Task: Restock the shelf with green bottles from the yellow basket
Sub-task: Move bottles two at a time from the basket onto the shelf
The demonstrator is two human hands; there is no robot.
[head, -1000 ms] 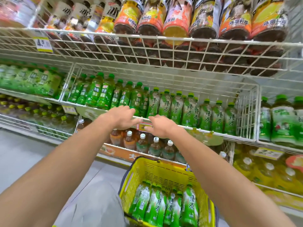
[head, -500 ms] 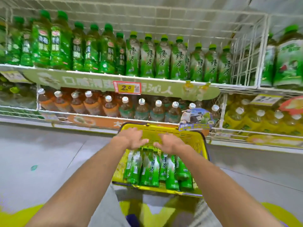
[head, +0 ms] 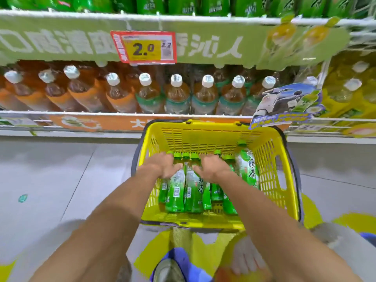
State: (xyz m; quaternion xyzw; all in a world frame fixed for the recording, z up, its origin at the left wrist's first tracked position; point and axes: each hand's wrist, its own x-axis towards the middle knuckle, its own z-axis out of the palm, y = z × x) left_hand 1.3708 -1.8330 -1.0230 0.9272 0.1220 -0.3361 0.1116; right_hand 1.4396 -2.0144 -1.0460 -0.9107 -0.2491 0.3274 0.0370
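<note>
Pickup step. Left hand (head: pixel 162 166) and right hand (head: pixel 211 166) just over green plastic bottles (head: pixel 191 192) in yellow plastic basket (head: pixel 203 130), fingers spread, grasping nothing. Next: grip bottles, lift to far wire shelf (head: pixel 203 17).

Glossy plastic bottles (head: pixel 176 192), perforated plastic basket (head: pixel 270 159)

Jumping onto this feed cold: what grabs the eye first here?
The yellow basket sits dead centre before the lowest shelf, with green bottles lying inside it. The left hand and right hand both reach in over the bottle necks, fingers spread, apparently gripping nothing. Above, a red-framed price tag reading 2.0 hangs on a shelf edge over a row of brown bottles.
</note>
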